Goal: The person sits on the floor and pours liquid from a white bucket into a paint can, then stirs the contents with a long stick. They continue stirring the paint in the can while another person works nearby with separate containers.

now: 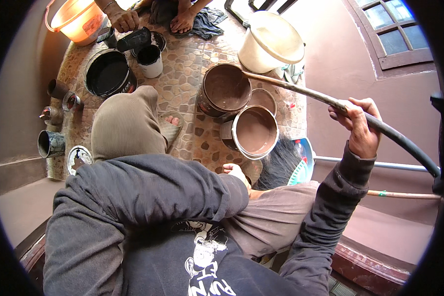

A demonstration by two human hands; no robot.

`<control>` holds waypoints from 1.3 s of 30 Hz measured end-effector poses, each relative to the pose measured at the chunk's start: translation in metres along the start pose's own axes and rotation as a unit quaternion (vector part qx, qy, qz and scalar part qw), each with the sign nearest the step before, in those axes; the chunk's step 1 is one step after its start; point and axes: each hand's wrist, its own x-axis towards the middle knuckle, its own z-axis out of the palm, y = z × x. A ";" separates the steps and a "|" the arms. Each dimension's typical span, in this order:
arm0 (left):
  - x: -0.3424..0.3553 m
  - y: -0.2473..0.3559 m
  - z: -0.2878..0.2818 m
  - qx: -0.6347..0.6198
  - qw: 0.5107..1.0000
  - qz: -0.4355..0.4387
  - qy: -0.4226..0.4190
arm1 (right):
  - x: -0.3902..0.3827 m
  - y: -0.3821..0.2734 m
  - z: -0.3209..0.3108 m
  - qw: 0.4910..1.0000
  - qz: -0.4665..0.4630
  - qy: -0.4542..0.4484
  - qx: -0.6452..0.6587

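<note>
My right hand (360,126) is raised at the right, its fingers closed round a long stick (301,90), pale brown at one end and dark toward the other. The pale end reaches the rim of a bucket of brown paint (227,88); whether it dips into the paint I cannot tell. In front of me a second, pale-rimmed bucket of brown paint (255,130) stands nearer. My left hand (237,172) is by my bent leg, just short of that bucket. Its visible fingers look curled, with nothing seen in them; my sleeve and leg hide part of it.
At the far left, another person's hand (123,19) is close to a black-coated object (134,39) above a white can (150,66). A black-filled bucket (109,74), an orange bucket (79,22), a lidded cream tub (271,42), black bristles (281,165) and small cans (51,143) surround me.
</note>
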 end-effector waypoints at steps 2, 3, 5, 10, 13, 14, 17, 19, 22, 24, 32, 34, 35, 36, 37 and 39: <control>0.004 0.001 0.005 0.006 1.000 -0.008 -0.004 | -0.008 -0.009 -0.004 1.000 -0.018 0.000 0.020; 0.006 0.001 0.007 0.009 1.000 -0.013 -0.006 | -0.012 -0.011 -0.007 0.999 -0.002 0.019 0.028; 0.011 0.001 0.013 0.012 1.000 -0.022 -0.017 | -0.018 -0.014 -0.011 0.999 -0.020 0.021 0.024; 0.015 0.002 0.022 0.024 1.000 -0.006 -0.019 | -0.027 -0.018 -0.019 0.999 -0.033 0.021 -0.003; 0.011 0.002 0.024 0.023 1.000 -0.010 0.005 | -0.029 -0.019 -0.020 0.999 -0.015 0.034 -0.011; 0.010 0.002 0.025 0.020 1.000 -0.012 0.007 | -0.029 -0.019 -0.020 0.999 -0.035 0.023 0.008; 0.011 0.002 0.025 0.009 0.999 -0.034 -0.027 | -0.029 -0.018 -0.021 0.998 -0.037 0.032 0.027; 0.013 0.002 0.029 0.020 0.999 -0.033 -0.022 | -0.029 -0.018 -0.022 0.998 -0.032 0.041 0.023; 0.015 0.002 0.035 0.026 0.999 -0.034 0.034 | -0.029 -0.020 -0.022 0.998 -0.021 0.040 0.031; 0.015 0.002 0.035 0.027 0.998 -0.028 0.046 | -0.028 -0.020 -0.017 0.998 -0.032 0.042 0.038; 0.004 0.002 0.019 0.029 1.000 -0.001 -0.008 | -0.031 0.037 0.044 0.998 0.044 -0.040 0.026; 0.009 0.005 0.020 0.029 1.000 -0.001 0.002 | -0.034 0.050 0.047 0.997 0.052 -0.031 0.053; 0.013 0.007 0.022 0.030 1.000 -0.010 -0.005 | -0.036 0.054 0.047 0.996 0.051 -0.021 0.066; 0.020 0.009 0.022 0.043 0.998 -0.016 -0.035 | -0.038 0.056 0.045 0.995 0.048 -0.013 0.089; 0.028 0.011 0.020 0.056 0.995 -0.028 -0.076 | -0.040 0.057 0.043 0.997 0.057 -0.019 0.055; 0.040 0.016 0.018 0.078 0.985 -0.062 -0.142 | -0.043 0.056 0.036 0.997 0.070 -0.028 0.023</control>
